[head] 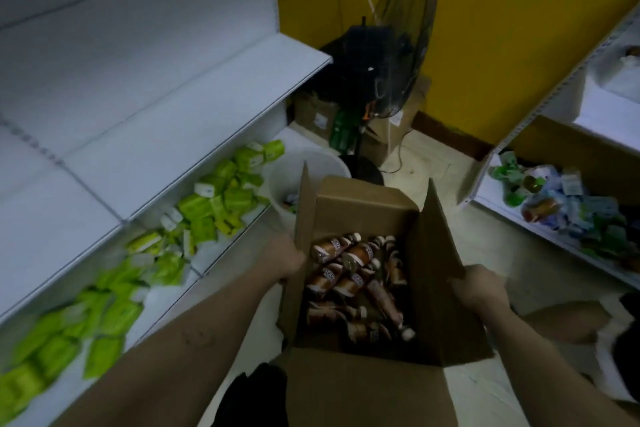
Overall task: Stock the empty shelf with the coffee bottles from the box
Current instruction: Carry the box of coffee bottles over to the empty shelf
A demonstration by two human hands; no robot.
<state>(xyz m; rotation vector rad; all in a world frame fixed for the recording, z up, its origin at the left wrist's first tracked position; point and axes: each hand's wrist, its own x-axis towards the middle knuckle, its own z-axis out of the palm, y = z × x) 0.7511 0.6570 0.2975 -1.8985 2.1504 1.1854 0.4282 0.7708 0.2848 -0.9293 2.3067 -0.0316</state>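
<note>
One box (pixel 363 199), one fan (pixel 403 45), roughly ten bottles (pixel 349 284).

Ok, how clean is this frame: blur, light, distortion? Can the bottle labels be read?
Head view: dim, flat light; motion blur smears the green packets and the right hand; the wide angle bends the shelf edge; the coffee bottles in the box show brown, labels unreadable.

Green packets (pixel 199 208) on the lower shelf (pixel 204 258)
</note>
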